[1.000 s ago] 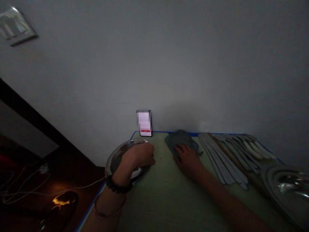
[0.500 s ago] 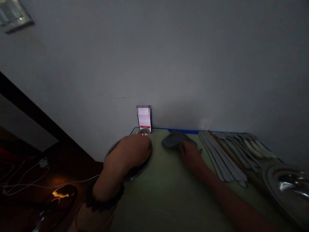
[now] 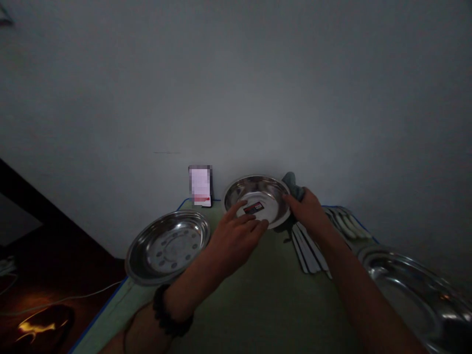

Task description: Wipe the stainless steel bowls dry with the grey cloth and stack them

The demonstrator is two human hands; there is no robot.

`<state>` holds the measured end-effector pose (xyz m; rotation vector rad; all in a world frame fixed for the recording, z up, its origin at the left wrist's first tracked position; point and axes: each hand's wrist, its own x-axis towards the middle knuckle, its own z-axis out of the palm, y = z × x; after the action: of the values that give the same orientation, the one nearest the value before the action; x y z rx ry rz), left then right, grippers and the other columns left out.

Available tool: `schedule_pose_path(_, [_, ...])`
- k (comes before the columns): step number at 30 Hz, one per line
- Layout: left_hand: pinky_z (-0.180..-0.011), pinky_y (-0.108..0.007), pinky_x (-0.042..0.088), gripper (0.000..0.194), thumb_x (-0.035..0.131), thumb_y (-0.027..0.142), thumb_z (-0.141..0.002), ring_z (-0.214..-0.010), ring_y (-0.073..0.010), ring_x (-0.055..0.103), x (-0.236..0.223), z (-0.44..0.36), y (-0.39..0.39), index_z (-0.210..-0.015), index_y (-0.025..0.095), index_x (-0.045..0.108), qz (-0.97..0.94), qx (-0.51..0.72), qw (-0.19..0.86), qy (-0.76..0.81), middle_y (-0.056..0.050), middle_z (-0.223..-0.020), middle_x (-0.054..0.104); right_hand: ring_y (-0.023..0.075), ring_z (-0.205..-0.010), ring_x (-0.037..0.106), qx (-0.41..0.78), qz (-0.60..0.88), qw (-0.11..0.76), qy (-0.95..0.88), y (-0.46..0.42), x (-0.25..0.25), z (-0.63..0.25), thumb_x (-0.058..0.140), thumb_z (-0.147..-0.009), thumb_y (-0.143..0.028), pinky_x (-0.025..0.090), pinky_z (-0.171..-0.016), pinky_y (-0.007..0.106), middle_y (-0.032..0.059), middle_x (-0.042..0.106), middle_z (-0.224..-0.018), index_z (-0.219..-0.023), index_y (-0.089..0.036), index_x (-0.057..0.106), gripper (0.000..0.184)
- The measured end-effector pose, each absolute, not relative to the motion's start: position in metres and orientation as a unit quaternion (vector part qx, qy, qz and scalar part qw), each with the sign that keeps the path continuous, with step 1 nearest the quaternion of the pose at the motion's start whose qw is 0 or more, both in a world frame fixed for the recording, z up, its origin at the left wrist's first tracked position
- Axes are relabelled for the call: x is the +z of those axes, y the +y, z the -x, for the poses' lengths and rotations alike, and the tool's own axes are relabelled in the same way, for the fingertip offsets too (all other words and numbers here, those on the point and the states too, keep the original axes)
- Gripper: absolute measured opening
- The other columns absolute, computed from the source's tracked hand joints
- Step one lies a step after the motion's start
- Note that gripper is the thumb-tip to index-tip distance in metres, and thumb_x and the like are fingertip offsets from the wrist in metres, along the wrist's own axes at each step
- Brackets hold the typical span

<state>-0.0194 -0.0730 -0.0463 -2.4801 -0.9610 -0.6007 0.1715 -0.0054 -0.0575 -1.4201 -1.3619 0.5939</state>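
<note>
A shiny stainless steel dish [image 3: 275, 202] with a dark and red label on its inside is tilted up toward me above the far part of the table. My right hand [image 3: 308, 209] grips its right rim, thumb inside, and a crumpled grey cloth [image 3: 291, 183] sticks out behind the fingers. My left hand [image 3: 241, 236], fingers spread, lies over the near side of the dish around the label; I cannot tell how firmly it touches. To the left, another steel dish [image 3: 173, 246], with a ring of oval marks on its bottom, stands on the table.
Against the wall leans a lit phone [image 3: 201, 187]. Flat grey-white cutlery handles [image 3: 308, 250] and pale spoons [image 3: 346, 221] lie at the right. A large steel basin [image 3: 413, 290] sits front right. A white cable [image 3: 81, 296] runs beyond the green table's [image 3: 269, 305] left edge.
My left hand has moved right from the left dish, and the labelled dish is now raised between my hands. My right hand has lifted the cloth off the table. The view has shifted.
</note>
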Motion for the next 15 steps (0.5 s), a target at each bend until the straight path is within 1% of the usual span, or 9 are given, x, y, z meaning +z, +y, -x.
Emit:
schedule_pose_path(2, [-0.114,-0.048,0.024,0.033,0.047,0.008,-0.09,-0.124,-0.0203,0.055,-0.065,0.022,-0.068,-0.115,0.024,0.063,0.879,-0.304,0.167,-0.326,-0.003,-0.112,0.073,0.0234,-0.075,0.058,0.208,0.62,0.508,-0.56,-0.004,-0.052,-0.181,0.063,-0.063,-0.034,0.043,-0.069,0.034,0.0039,0.062,-0.075,-0.078,-0.021,0.055,0.022])
schedule_pose_path(3, [-0.115,-0.051,0.022,0.03,0.052,0.014,-0.089,-0.134,-0.0229,0.044,-0.073,0.025,-0.069,-0.115,0.026,0.063,0.859,-0.352,0.145,-0.342,-0.005,-0.127,0.065,0.0233,-0.074,0.058,0.186,0.634,0.501,-0.56,-0.004,-0.049,-0.185,0.062,-0.063,-0.032,0.043,-0.068,0.034,0.0041,0.062,-0.075,-0.078,-0.021,0.054,0.02])
schedule_pose_path(4, [-0.114,-0.053,0.022,0.035,0.059,0.021,-0.086,-0.142,-0.0274,0.029,-0.079,0.027,-0.071,-0.121,0.025,0.06,0.842,-0.383,0.112,-0.362,-0.008,-0.144,0.05,0.0232,-0.074,0.058,0.164,0.642,0.492,-0.564,-0.005,-0.047,-0.187,0.06,-0.064,-0.031,0.042,-0.067,0.033,0.0046,0.062,-0.075,-0.079,-0.021,0.054,0.019])
schedule_pose_path(5, [-0.114,-0.054,0.023,0.05,0.064,0.025,-0.082,-0.147,-0.0311,0.014,-0.085,0.03,-0.074,-0.131,0.024,0.053,0.84,-0.388,0.062,-0.373,-0.011,-0.157,0.03,0.0231,-0.073,0.058,0.141,0.649,0.483,-0.571,-0.005,-0.045,-0.188,0.059,-0.067,-0.031,0.041,-0.066,0.033,0.0052,0.062,-0.075,-0.079,-0.021,0.054,0.017])
schedule_pose_path(7, [-0.115,-0.055,0.016,0.069,0.066,0.026,-0.08,-0.148,-0.0317,0.004,-0.094,0.034,-0.081,-0.143,0.028,0.037,0.809,-0.427,-0.05,-0.4,-0.008,-0.163,0.006,0.0227,-0.071,0.057,0.098,0.656,0.464,-0.588,-0.007,-0.041,-0.189,0.056,-0.071,-0.031,0.04,-0.062,0.031,0.0062,0.062,-0.074,-0.08,-0.021,0.055,0.014])
schedule_pose_path(8, [-0.116,-0.054,0.013,0.073,0.065,0.028,-0.081,-0.148,-0.03,0.005,-0.098,0.034,-0.084,-0.146,0.031,0.032,0.76,-0.476,-0.118,-0.426,-0.006,-0.163,0.005,0.0223,-0.07,0.057,0.085,0.654,0.458,-0.596,-0.008,-0.04,-0.188,0.056,-0.072,-0.031,0.039,-0.061,0.031,0.0065,0.063,-0.074,-0.08,-0.02,0.055,0.013])
schedule_pose_path(10, [-0.117,-0.048,0.016,0.069,0.061,0.03,-0.084,-0.147,-0.0255,0.012,-0.105,0.032,-0.087,-0.145,0.032,0.03,0.592,-0.589,-0.306,-0.457,-0.005,-0.162,0.015,0.0215,-0.07,0.057,0.076,0.646,0.45,-0.611,-0.009,-0.038,-0.186,0.056,-0.074,-0.03,0.038,-0.06,0.03,0.0069,0.063,-0.075,-0.079,-0.02,0.054,0.011])
schedule_pose_path(12, [-0.112,-0.046,0.03,0.058,0.06,0.032,-0.083,-0.14,-0.0264,0.034,-0.11,0.027,-0.085,-0.138,0.028,0.042,0.409,-0.63,-0.5,-0.432,-0.008,-0.152,0.041,0.0202,-0.068,0.056,0.083,0.638,0.425,-0.637,-0.011,-0.037,-0.184,0.056,-0.075,-0.028,0.036,-0.059,0.028,0.0061,0.062,-0.074,-0.077,-0.021,0.053,0.008])
schedule_pose_path(15, [-0.1,-0.045,0.046,0.034,0.056,0.035,-0.085,-0.116,-0.0298,0.061,-0.11,0.021,-0.081,-0.112,0.016,0.063,0.225,-0.599,-0.659,-0.395,-0.011,-0.108,0.074,0.0174,-0.064,0.054,0.121,0.594,0.343,-0.718,-0.012,-0.041,-0.18,0.055,-0.075,-0.023,0.033,-0.057,0.026,0.003,0.061,-0.068,-0.073,-0.021,0.051,0.005])
